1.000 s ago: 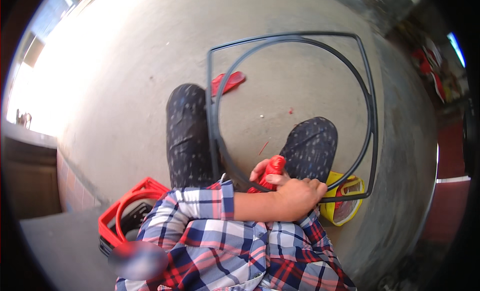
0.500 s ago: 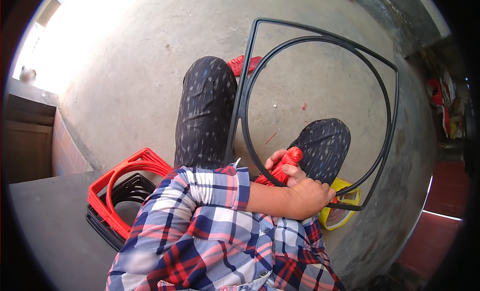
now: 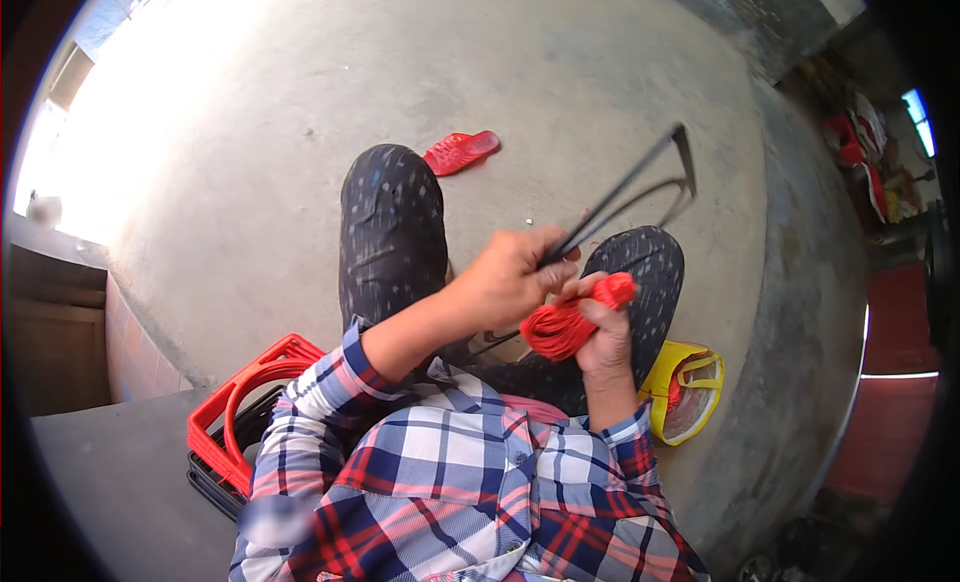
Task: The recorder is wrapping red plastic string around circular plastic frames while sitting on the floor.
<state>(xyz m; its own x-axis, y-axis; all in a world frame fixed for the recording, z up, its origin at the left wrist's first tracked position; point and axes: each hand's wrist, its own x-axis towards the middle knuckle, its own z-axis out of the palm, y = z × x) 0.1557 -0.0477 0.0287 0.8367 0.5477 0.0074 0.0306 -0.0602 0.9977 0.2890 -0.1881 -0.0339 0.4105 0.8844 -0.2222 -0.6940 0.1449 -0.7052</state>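
The left hand (image 3: 508, 278) has its fingers closed around the black wire frame (image 3: 640, 187), which slants up over the right knee (image 3: 640, 267). Just beside it, the right hand (image 3: 600, 334) grips a bundle of red string (image 3: 568, 320). A yellow bag (image 3: 690, 387) lies right of that knee.

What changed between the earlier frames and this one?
The black wire frame has been lifted and turned, so it shows nearly edge-on instead of lying open over the knees. The left hand has come into view and grips it near a corner. The right hand still holds the red cord bundle. Red sandal, red frames and yellow bag remain on the floor.
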